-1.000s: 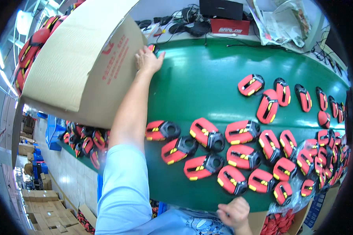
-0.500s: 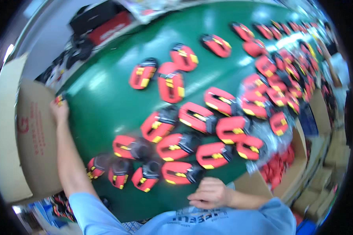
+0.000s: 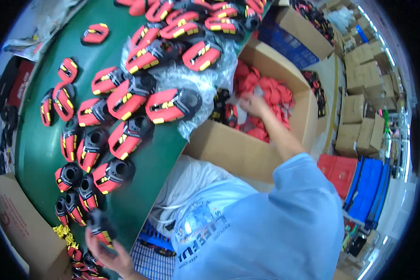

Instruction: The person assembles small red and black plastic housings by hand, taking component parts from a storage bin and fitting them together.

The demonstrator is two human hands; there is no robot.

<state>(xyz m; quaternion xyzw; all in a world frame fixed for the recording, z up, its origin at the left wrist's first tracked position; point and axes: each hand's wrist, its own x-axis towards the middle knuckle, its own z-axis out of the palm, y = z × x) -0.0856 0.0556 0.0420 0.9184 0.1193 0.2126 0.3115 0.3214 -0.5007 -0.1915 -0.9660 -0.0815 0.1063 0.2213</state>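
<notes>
Dark lettering marks the blue shirt [image 3: 270, 224]. Left hand [image 3: 109, 254]: fingertips at a shell [image 3: 101, 227] by the green surface's [image 3: 37, 144] end, black end up-left, long axis slanting palmward — grip's closure unclear. Right hand [image 3: 254, 105]: among red pieces [image 3: 276, 94] in a carton [image 3: 240, 151] — cannot tell whether clamped.

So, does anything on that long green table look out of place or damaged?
The crumpled clear plastic sheet stands out: it lies under some rounded red-and-black parts and droops over the green table's edge, like stray wrapping. I can't make out any damage.
</notes>
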